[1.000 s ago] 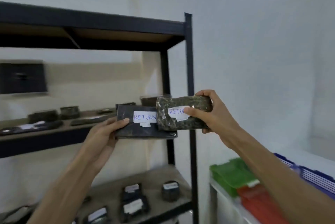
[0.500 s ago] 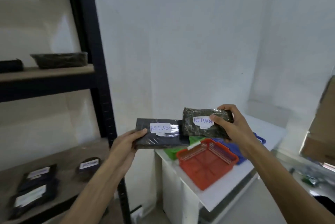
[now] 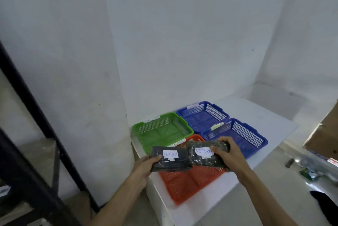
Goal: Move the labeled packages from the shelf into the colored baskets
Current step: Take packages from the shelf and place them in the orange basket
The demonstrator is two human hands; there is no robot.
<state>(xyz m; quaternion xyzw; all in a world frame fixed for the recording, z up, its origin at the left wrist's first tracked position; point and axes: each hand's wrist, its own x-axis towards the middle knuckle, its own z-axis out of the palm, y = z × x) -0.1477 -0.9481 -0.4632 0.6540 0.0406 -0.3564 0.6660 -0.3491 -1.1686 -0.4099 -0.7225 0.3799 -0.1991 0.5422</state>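
Now, in the head view, the person holds 2 packages over the red basket. The left hand grips a flat black package by its left end. The right hand is wrapped around a bumpy dark package. Each package has a white label that reads RETURN. The 2 packages touch in the middle, just above the back part of the red basket.

The red basket sits on a white bench. Behind the red basket is a green basket. To the right of the red basket and farther back are 2 blue baskets, 1 behind the other. All 4 baskets look empty. A dark shelf post stands well to the left of the red basket.

I think this is the drop step. Next, the hands need to go down a little and let go, so both packages land inside the right basket. The small tags on the baskets are too blurry to read, so I cannot tell which basket is for RETURN.
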